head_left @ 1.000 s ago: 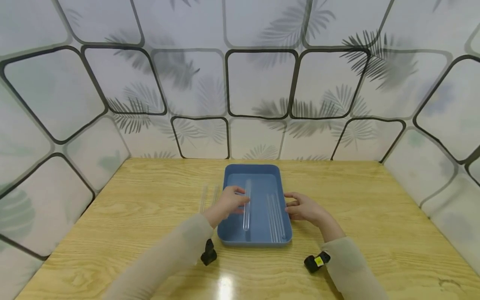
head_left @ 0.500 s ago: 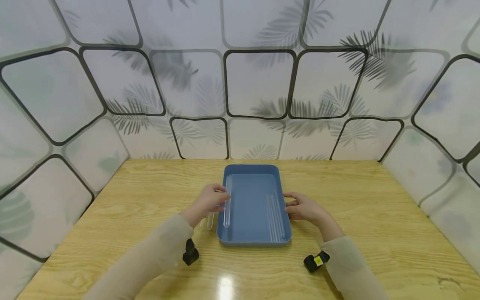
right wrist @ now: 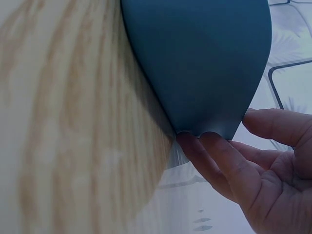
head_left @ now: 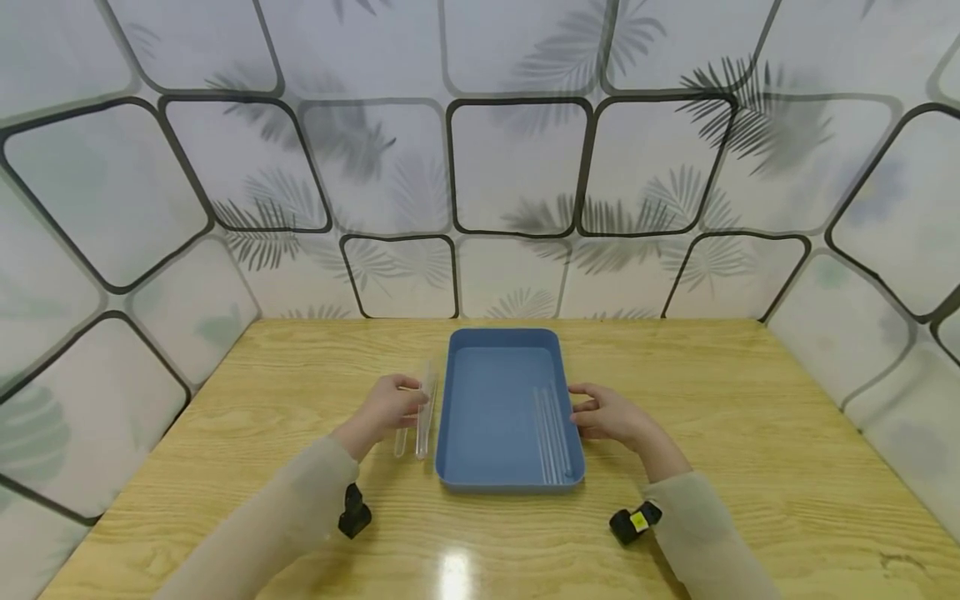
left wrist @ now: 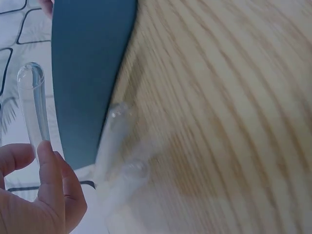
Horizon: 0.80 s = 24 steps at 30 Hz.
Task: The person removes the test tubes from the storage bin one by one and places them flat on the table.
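My left hand point(head_left: 390, 404) pinches a clear test tube point(left wrist: 33, 105) between thumb and fingers, rounded end pointing away from the palm in the left wrist view. It is held over the table just left of the blue tray point(head_left: 487, 485). Below it, two more test tubes point(left wrist: 111, 134) lie on the wood beside the tray, partly covered by the hand in the head view. Against the tray's right side wall rest the fingertips of my right hand point(head_left: 615, 417), with the thumb at the rim in the right wrist view. Clear tubes point(head_left: 551, 437) lie along the tray floor's right side.
A light wooden table point(head_left: 712, 400) carries everything. Patterned white cloth point(head_left: 517, 167) stands behind it and along both sides. A black wrist camera point(head_left: 355, 511) hangs under the left sleeve, another point(head_left: 633, 523) under the right.
My left hand has carried the test tube leftward, from above the tray's middle, past its left wall, to over the tubes on the table. The right hand and the tray have stayed put.
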Each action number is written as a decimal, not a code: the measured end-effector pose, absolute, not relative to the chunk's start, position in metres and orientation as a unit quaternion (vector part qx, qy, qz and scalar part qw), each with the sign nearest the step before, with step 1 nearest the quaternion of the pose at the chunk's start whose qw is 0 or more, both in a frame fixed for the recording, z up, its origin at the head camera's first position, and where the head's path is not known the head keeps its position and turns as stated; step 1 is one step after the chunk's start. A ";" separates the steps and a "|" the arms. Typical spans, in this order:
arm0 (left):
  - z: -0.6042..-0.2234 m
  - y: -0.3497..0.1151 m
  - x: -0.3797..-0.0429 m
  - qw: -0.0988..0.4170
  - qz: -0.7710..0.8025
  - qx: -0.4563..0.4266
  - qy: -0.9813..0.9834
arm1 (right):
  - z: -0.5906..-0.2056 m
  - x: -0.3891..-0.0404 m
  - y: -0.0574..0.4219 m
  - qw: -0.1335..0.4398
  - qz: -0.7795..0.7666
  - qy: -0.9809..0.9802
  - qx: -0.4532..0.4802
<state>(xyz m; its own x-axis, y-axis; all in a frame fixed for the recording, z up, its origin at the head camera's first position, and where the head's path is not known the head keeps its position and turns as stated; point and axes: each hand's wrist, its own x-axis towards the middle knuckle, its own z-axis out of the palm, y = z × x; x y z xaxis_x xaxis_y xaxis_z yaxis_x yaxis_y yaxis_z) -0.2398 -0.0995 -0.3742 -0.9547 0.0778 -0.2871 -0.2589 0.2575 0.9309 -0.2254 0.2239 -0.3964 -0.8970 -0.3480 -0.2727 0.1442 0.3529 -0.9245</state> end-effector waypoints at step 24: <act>-0.388 -0.140 -0.244 0.133 0.557 -0.075 0.817 | -0.397 -0.225 0.224 0.212 -0.558 0.800 -0.060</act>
<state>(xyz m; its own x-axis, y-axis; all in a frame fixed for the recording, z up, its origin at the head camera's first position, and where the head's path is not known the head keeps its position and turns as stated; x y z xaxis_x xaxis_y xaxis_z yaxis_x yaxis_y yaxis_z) -0.2443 -0.1402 -0.3878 -0.9534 0.0262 -0.3005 -0.2701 0.3691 0.8893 -0.2252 0.2239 -0.3971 -0.9026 -0.3333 -0.2723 0.1401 0.3706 -0.9181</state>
